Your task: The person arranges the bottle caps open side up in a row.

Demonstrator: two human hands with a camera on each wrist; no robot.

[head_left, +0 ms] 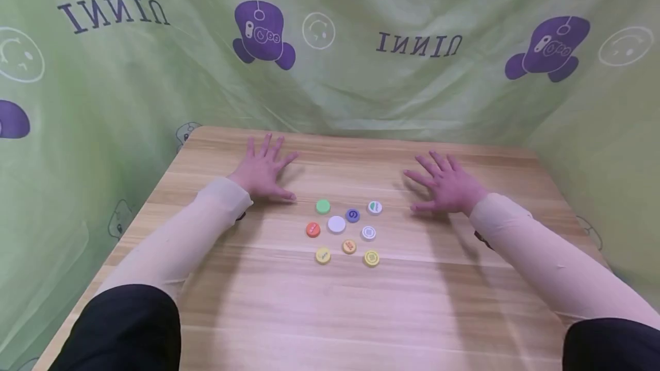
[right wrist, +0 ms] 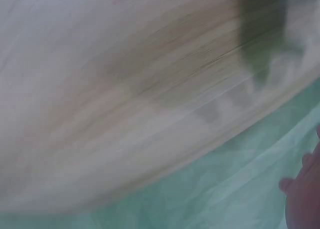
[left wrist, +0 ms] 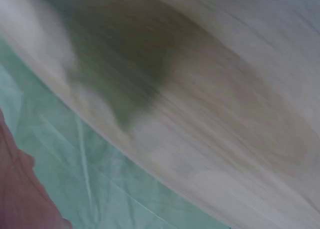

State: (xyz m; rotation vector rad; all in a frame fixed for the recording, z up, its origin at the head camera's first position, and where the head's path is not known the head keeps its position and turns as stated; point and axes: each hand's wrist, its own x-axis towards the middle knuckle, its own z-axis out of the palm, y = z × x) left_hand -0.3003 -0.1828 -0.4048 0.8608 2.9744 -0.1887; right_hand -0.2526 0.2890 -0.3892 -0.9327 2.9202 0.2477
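Observation:
Several round plastic bottle caps lie apart or close together mid-table in the head view. My left hand point(head_left: 262, 173), fingers spread, is held left of them with nothing in it; the green cap point(head_left: 322, 206) and red cap point(head_left: 313, 230) are nearest. On the other side my right hand point(head_left: 447, 186) is also spread and holds nothing, closest to the white-and-green cap point(head_left: 374, 207). Between these sit a blue cap point(head_left: 353, 215), a plain white cap point(head_left: 337, 224) and a patterned white cap point(head_left: 368, 233). Nearer me are an orange cap point(head_left: 349, 247), a pale yellow cap point(head_left: 323, 255) and a yellow cap point(head_left: 371, 258).
The wood-grain table point(head_left: 330, 319) carries shadows from both arms. A green printed curtain point(head_left: 340, 96) hangs behind its far edge and along both sides. Each wrist view shows blurred tabletop, the table's edge and part of a hand.

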